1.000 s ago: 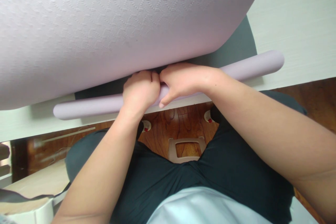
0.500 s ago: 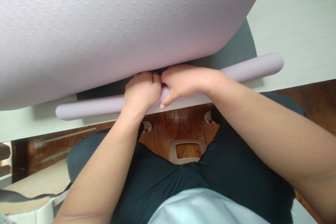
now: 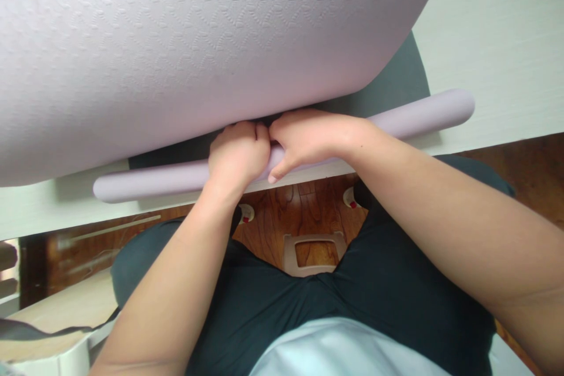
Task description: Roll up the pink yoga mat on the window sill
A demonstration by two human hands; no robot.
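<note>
A lilac textured mat (image 3: 176, 47) arches up over the pale table (image 3: 497, 53), filling the upper view. Its near end is wound into a tight roll (image 3: 150, 179) lying along the table's front edge. My left hand (image 3: 238, 155) and my right hand (image 3: 308, 138) sit side by side on the middle of the roll, fingers curled round it and tucked under the raised sheet. The fingertips are hidden beneath the mat. The mat's grey underside (image 3: 396, 79) shows behind my right wrist.
I am seated, my lap in dark shorts (image 3: 308, 299) and a light shirt (image 3: 343, 346) below. A wooden floor (image 3: 304, 205) with a stool's cut-out seat (image 3: 314, 249) shows between my knees. A low beige surface (image 3: 57, 311) stands at the lower left.
The roll and both hands have crept a touch away from me and to the right; the grip has not changed.
</note>
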